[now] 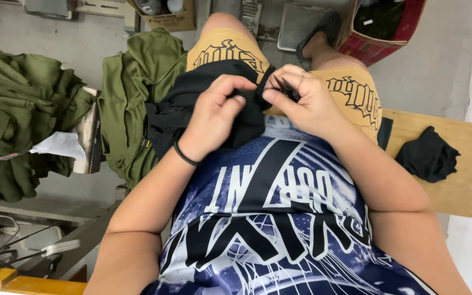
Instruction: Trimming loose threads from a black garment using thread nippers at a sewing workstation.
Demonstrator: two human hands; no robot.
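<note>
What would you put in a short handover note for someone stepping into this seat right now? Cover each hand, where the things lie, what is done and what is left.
Left hand: closed on the black garment bunched in the lap, thumb and fingers pinching its edge.
Right hand: pinching the same edge close beside the left, grip on a small dark bit there.
Olive green garments are heaped to the left; a second black piece lies on the wooden bench to the right.
Done: cannot tell from this view.
Left: the black garment is in hand, not set down.

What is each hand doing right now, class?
Left hand: closed, gripping the black cloth on the lap.
Right hand: closed, pinching the cloth's edge between thumb and fingers.
</note>
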